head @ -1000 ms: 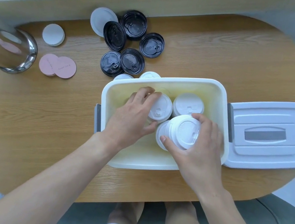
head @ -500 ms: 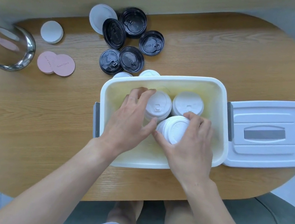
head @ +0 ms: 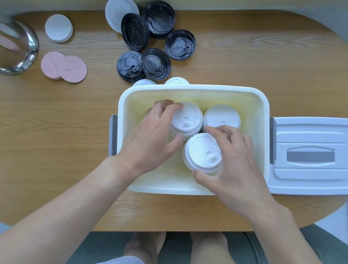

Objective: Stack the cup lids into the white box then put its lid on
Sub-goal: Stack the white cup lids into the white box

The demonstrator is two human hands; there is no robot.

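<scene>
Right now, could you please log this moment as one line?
left hand: grips far-left lid stack | right hand: grips near lid stack | box lid: off

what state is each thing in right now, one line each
white box: open, three stacks of white lids inside
box lid: off, flat on the table right of the box
left hand: fingers curled round the rear left stack
right hand: gripping the near stack
rear right stack: upright, not gripped
black lids: loose on the table behind the box
</scene>
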